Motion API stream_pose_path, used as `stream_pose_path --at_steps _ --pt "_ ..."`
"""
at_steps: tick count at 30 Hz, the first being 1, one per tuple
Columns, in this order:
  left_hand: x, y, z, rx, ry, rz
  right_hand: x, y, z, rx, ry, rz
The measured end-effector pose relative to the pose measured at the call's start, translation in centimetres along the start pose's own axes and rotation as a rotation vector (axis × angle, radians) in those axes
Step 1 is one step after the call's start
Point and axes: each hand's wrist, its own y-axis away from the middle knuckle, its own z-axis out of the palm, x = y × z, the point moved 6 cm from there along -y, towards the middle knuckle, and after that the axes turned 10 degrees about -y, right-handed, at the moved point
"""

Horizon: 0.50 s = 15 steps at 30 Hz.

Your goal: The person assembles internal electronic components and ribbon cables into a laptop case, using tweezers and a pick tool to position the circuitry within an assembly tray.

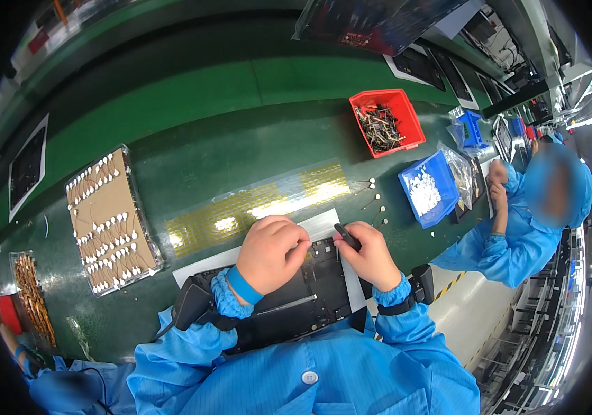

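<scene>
In front of me a black electronic device casing point(289, 308) lies open-side up on a white sheet point(322, 224), with small parts and a pale strip showing inside. My left hand point(268, 256) is over its far edge, thumb and fingers closed; what they pinch, if anything, is hidden. Beside it, above the casing's far right corner, my right hand point(370, 256) grips a short black tool point(348, 237) whose kind I cannot make out. A blue band circles my left wrist.
Beyond the casing lies a strip of yellow tape pieces point(240, 211). A tray of white-ended wires point(105, 225) sits left. A red bin point(406, 121) and a blue bin point(413, 173) hold small parts. A co-worker point(524, 221) works at right; a bundle of orange-brown strips point(31, 294) lies far left.
</scene>
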Motion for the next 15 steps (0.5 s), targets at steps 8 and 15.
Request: stream_pose_path --at_steps 8,15 --pt "-0.27 0.23 0.78 -0.019 -0.076 0.033 0.17 -0.33 0.21 0.036 0.014 -0.02" --pt "-0.25 0.2 0.87 -0.006 -0.114 0.044 0.52 -0.47 0.39 0.037 -0.021 0.071"
